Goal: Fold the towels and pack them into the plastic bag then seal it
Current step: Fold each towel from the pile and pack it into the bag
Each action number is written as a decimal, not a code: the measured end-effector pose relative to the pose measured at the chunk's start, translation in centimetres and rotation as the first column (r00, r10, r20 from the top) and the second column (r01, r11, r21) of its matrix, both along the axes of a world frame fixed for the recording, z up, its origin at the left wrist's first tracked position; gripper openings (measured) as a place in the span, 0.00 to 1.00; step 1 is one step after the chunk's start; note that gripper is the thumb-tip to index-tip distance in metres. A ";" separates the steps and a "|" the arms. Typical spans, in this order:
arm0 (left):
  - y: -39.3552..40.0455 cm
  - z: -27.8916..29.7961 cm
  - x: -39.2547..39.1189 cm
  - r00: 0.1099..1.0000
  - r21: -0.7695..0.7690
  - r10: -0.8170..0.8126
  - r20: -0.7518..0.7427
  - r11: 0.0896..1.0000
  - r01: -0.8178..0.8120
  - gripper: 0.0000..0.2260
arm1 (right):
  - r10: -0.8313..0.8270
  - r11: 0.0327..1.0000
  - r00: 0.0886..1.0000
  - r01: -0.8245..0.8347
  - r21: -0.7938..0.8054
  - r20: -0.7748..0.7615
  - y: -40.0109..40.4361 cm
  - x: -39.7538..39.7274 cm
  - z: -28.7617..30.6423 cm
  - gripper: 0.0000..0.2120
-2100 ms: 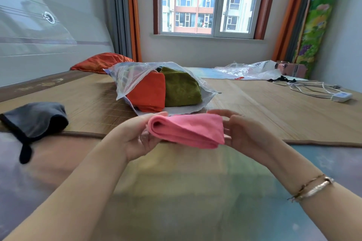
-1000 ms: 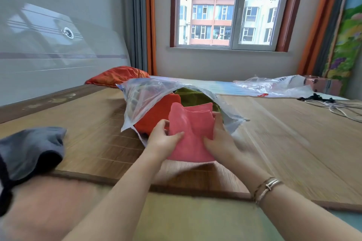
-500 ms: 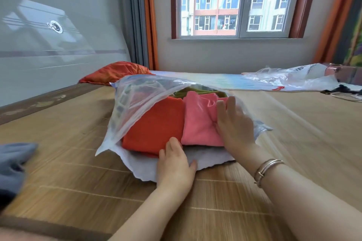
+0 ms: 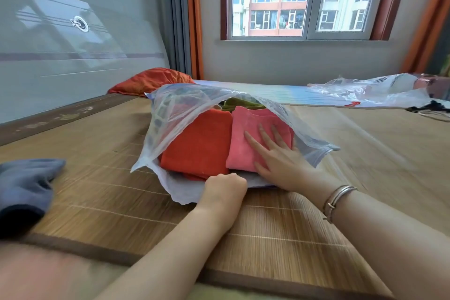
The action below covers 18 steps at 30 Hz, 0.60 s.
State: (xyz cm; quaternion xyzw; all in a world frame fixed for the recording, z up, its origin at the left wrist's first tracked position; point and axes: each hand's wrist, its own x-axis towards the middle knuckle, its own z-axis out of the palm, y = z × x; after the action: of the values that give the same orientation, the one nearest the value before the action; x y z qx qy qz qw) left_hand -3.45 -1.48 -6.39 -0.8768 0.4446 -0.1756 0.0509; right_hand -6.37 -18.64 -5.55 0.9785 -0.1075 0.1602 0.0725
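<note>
A clear plastic bag lies open on the bamboo mat, its mouth toward me. Inside it sit a folded orange towel, a folded pink towel to its right, and a green towel behind them, mostly hidden. My right hand lies flat with straight fingers on the pink towel, inside the bag's mouth. My left hand is curled on the bag's lower lip; its fingers are hidden from view. A grey towel lies unfolded at the left edge.
An orange pillow lies behind the bag by the headboard. Another clear plastic bag lies at the back right, beside dark cables. The bamboo mat covers the bed around the bag.
The pink towel went from my hands in front of me into the bag beside the orange towel. My right hand now presses it flat; my left hand has curled at the bag's lower lip.
</note>
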 end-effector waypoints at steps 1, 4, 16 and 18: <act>0.5 -0.1 0.2 1.000 0.011 -0.009 -0.005 1.000 0.009 0.13 | 0.006 1.000 0.998 -0.006 0.001 -0.058 0.1 0.2 0.0 0.32; 2.2 -0.4 1.0 0.999 0.027 -0.045 -0.003 0.999 0.045 0.12 | 0.010 0.999 0.990 -0.017 -0.045 -0.141 0.9 2.0 0.1 0.32; 3.9 -2.3 2.4 0.975 -0.142 -0.162 0.152 0.973 0.183 0.17 | -0.420 0.907 0.848 0.391 -0.153 -0.324 2.4 15.2 0.9 0.36; 3.8 -2.4 2.5 0.984 -0.191 -0.134 0.120 0.969 0.156 0.18 | -0.397 0.918 0.872 0.375 -0.130 -0.286 2.2 15.4 0.4 0.34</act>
State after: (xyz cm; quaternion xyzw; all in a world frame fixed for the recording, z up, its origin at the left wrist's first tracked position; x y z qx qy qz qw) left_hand -0.97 2.31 -8.79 -0.8321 0.4845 -0.2687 -0.0266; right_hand 8.98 -16.46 -5.12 0.9470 -0.2824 -0.0077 0.1530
